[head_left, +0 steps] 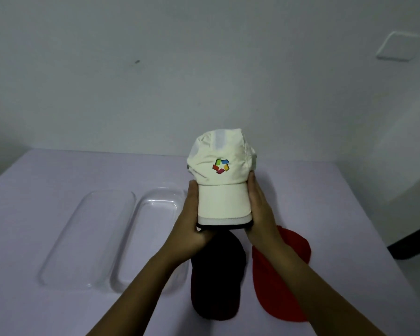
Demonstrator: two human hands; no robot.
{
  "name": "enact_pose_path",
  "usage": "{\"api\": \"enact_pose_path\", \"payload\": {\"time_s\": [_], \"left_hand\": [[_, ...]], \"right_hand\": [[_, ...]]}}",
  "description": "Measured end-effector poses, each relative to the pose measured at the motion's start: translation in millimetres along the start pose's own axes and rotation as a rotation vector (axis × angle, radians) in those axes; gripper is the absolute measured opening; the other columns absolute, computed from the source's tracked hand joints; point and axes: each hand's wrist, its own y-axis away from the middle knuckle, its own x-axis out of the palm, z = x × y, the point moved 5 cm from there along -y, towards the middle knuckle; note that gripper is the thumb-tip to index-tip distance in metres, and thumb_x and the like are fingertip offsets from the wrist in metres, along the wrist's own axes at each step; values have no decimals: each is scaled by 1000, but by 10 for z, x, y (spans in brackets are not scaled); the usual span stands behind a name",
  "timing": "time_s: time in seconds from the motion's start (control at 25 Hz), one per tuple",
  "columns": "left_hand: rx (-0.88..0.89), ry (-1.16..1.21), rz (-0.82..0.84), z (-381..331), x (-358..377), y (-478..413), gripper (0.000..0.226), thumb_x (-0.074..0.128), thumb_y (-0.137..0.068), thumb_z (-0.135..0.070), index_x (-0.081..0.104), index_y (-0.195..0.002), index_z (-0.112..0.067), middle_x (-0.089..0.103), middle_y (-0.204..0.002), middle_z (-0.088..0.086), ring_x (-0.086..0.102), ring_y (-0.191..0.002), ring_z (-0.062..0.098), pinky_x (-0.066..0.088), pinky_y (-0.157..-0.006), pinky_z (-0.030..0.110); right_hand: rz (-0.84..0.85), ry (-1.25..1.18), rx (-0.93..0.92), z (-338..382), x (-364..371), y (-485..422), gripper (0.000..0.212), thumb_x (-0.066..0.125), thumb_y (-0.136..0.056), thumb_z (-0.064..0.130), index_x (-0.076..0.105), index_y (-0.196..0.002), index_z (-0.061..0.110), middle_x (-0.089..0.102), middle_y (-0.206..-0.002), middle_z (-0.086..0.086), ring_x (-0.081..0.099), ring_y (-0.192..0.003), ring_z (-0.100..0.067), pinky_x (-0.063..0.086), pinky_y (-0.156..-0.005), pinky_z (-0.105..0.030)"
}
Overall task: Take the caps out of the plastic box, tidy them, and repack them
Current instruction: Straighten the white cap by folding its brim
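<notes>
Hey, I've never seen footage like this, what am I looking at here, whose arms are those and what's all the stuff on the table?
There is no machine here. The single picture comes from a camera worn on a person's head, looking forward and down, so the two bare arms reaching in from the bottom are the wearer's own.

The left hand and right hand hold a white cap by the sides of its brim, lifted above the table. It carries a small multicoloured logo on the front.

On the pale table below lie a dark cap and, to its right, a red cap. To the left sit two clear plastic pieces side by side: the plastic box and what looks like its lid. Both appear empty. Behind is a plain wall.
</notes>
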Motion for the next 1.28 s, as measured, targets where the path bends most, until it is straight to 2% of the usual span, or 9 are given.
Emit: {"api": "enact_pose_path", "payload": {"time_s": [0.16, 0.32, 0.52, 0.68, 0.8, 0.92, 1.0, 1.12, 1.28], "left_hand": [[-58, 153, 60, -20, 143, 119, 99, 67, -65, -34, 2, -139, -41, 21, -151, -17, 29, -132, -15, 32, -108, 11], [-39, 233, -15, -66, 279, 168, 92, 69, -71, -25, 9, -141, -27, 23, -141, -26, 30, -123, -27, 32, -94, -1], [-56, 246, 8, -83, 307, 184, 88, 60, -74, -8, 6, -141, -25, 24, -137, -28, 33, -118, -30, 34, -89, -3], [5, 122, 31, -151, 212, 215, 81, 57, -80, -14, 6, -139, -36, 21, -140, -31, 29, -124, -26, 33, -97, 0], [125, -324, -60, -131, 104, 235, 76, 45, -85, -39, 1, -146, -35, 3, -156, -9, 12, -145, 7, 25, -114, 26], [267, -600, -253, -100, 110, 248, 69, 41, -86, -42, 13, -146, -27, 11, -155, 10, 5, -145, 29, 32, -105, 41], [258, -461, -268, -116, 161, 258, 64, 43, -89, -42, 13, -145, -33, 12, -156, 8, 5, -145, 23, 30, -111, 41], [227, -75, -304, -139, 248, 277, 56, 39, -95, -48, 17, -144, -35, 16, -158, -3, 15, -146, 19, 26, -115, 38], [279, -156, -82, -89, 251, 286, 60, 45, -94, -39, 12, -144, -44, 3, -154, -29, 10, -147, 11, 22, -116, 21]], "right_hand": [[5, -162, -6, 107, 138, 228, 73, 49, -87, 33, 4, -143, 47, 22, -149, 22, 30, -135, 4, 31, -109, -17], [-64, -462, 140, 114, 305, 437, 50, 42, -97, 12, 18, -130, 40, 38, -117, 33, 46, -100, 25, 38, -79, 4], [-39, -448, 122, 130, 243, 399, 58, 42, -96, 5, 15, -140, 31, 43, -118, 26, 48, -97, 28, 40, -80, 1], [17, -226, -39, 133, 13, 337, 71, 54, -89, 28, 13, -143, 48, 22, -154, 8, 28, -139, -5, 32, -111, -27], [61, 76, -141, 152, -96, 313, 80, 59, -88, 32, 2, -142, 50, -9, -158, 10, 10, -141, 4, 27, -110, -17], [95, 244, -218, 304, -26, 403, 99, 64, -82, 8, -2, -139, 55, -22, -155, 14, 10, -142, -2, 35, -105, -13], [13, 129, -262, 416, 31, 469, 86, 55, -84, 6, 8, -141, 51, -11, -158, 12, 12, -145, -15, 35, -109, -20], [-112, -162, -245, 478, 148, 561, 72, 47, -88, 0, 21, -143, 38, 2, -160, 2, 9, -146, -15, 23, -115, -25], [-79, -19, -287, 341, 73, 622, 69, 49, -88, 10, 25, -140, 48, -5, -159, 5, 5, -147, -20, 24, -117, -35]]}}
